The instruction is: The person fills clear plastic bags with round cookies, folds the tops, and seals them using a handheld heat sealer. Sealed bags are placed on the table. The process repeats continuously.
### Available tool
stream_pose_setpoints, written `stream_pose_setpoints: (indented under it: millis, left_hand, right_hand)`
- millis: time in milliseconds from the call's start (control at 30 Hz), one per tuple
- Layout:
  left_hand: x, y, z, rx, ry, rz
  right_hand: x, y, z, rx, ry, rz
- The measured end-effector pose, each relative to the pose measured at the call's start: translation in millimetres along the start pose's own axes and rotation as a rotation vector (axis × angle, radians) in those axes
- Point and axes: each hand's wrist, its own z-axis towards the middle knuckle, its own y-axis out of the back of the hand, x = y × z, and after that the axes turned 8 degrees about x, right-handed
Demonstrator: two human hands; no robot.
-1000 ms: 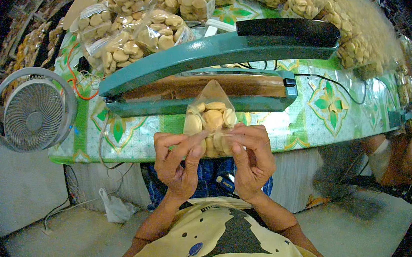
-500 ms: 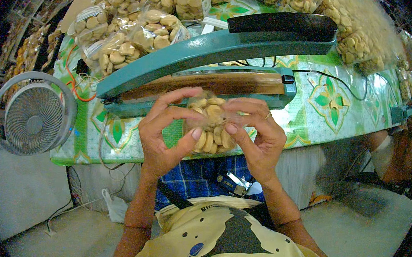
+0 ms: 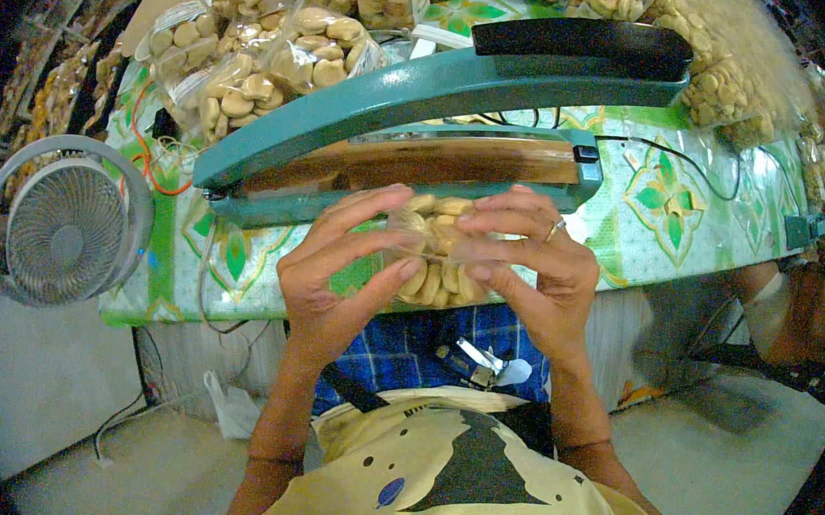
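Between left hand (image 3: 332,274) and right hand (image 3: 551,277) | clear bag (image 3: 442,279) | edges partly hidden

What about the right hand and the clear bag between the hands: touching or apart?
Touching: the head view shows the right hand with its thumb and fingertips on the right side of the clear bag.

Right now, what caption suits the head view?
Left hand and right hand hold a clear bag of round tan pieces near a teal sealer.
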Motion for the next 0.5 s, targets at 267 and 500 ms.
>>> stream_pose_setpoints:
  millis: [267,500]
  left_hand:
    - [-8,-1,-4,-0.052,-0.016,-0.181]
    - [-4,9,4,0.126,0.123,-0.158]
  right_hand:
    - [4,4,-3,-0.035,0.069,-0.054]
    - [5,2,5,0.047,-0.003,-0.026]
